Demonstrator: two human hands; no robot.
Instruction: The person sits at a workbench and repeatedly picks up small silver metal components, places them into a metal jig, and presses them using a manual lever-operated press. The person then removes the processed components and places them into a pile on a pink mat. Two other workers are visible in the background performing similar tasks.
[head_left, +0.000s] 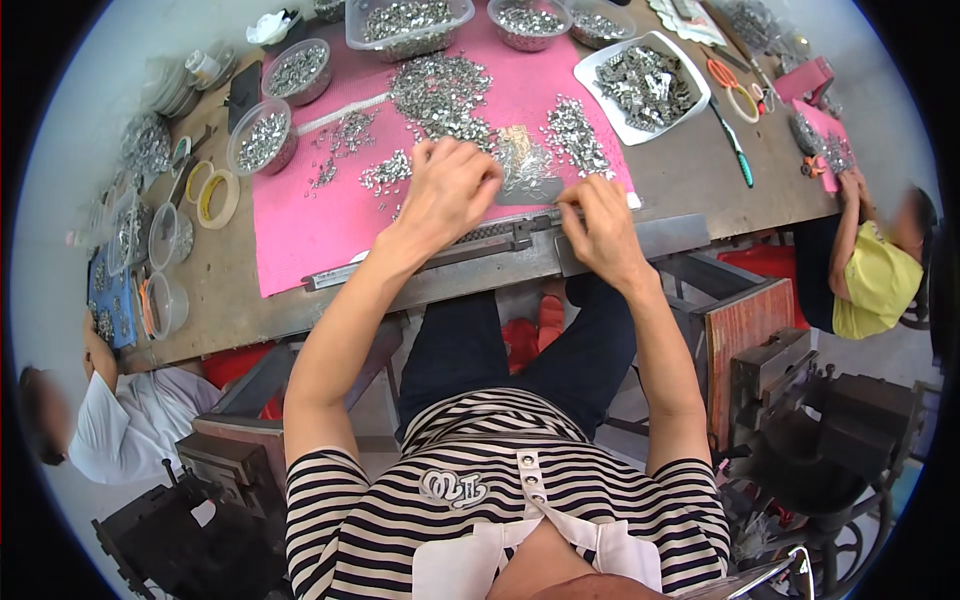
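Note:
My left hand (pixel 447 195) is over the pink mat (pixel 290 220), its fingers curled together. What it pinches, if anything, is too small to make out. To its right, my right hand (pixel 603 228) has thumb and fingertips drawn together by the end of a long dark metal rail (pixel 490 240) along the table's front edge. Anything in that pinch is also hidden. Between the hands lie thin silvery pins (pixel 522 175) on a grey plate. Small shiny metal pieces (pixel 440 95) form a large heap beyond, with another heap (pixel 578 140) to the right.
Clear tubs of metal pieces (pixel 263 140) stand at the left and back. A white tray (pixel 612 118) of dark metal parts is at the right, near a green-handled brush (pixel 742 165) and orange scissors (pixel 722 73). Tape rolls (pixel 217 198) lie left. Other people sit at both sides.

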